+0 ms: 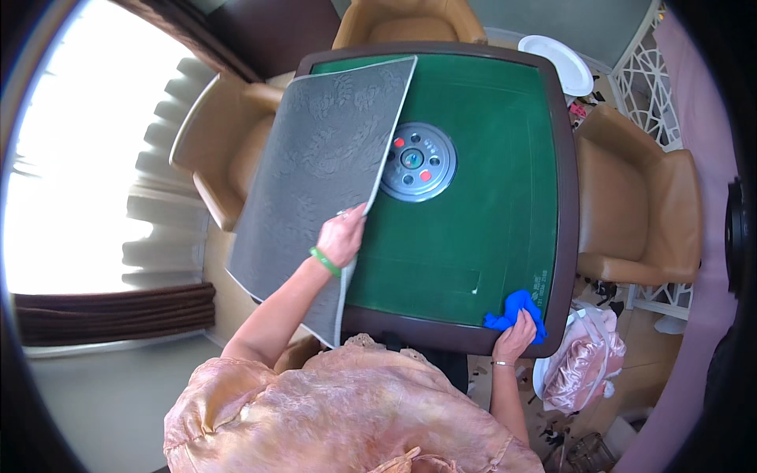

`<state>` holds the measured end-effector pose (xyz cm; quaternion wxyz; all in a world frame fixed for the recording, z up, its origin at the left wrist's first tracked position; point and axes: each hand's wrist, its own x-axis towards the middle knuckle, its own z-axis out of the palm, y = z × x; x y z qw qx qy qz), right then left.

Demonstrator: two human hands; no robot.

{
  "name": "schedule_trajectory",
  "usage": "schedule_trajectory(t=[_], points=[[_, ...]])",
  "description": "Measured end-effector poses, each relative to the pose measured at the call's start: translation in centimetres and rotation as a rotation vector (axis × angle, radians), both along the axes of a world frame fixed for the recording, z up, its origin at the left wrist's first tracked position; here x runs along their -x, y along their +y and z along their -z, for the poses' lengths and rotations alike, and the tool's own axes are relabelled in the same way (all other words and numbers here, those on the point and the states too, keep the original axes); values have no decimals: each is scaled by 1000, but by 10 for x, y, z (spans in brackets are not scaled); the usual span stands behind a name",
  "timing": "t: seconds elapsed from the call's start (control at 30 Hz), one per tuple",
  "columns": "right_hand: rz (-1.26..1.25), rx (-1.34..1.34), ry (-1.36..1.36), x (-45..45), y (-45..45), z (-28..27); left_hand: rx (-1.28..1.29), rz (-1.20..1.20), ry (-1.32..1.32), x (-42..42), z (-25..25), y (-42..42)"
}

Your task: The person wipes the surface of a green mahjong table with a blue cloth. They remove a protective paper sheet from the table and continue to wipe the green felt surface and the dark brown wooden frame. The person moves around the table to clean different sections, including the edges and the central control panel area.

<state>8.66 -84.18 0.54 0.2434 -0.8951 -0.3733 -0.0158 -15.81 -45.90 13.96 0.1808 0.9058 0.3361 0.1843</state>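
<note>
My left hand (343, 235), with a green band at the wrist, grips the pale edge of a large grey mat (319, 142) with an embossed leaf pattern. The mat lies slanted over the left part of a mahjong table (461, 236) with green felt and hangs past its near left side. My right hand (517, 336) holds a bunched blue cloth (520, 310) on the table's near right corner, over the felt and dark rim. A round centre console (434, 177) with red dice marks shows beside the mat's edge.
Tan armchairs stand at the left (227, 136), far side (408, 23) and right (633, 201). A white oval tray (559, 62) is past the far right corner. A pink satin bundle (579, 372) sits beside the near right corner. Scattered small items lie on the floor.
</note>
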Motion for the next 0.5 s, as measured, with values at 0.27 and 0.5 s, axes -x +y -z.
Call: schedule_trajectory(t=[0.27,0.5], points=[[57,-49,-43,6,12,-3,20,444,-256,-261,24,-38],[80,-149,35,17,-4,33,247,202,160,-395,109,-122]])
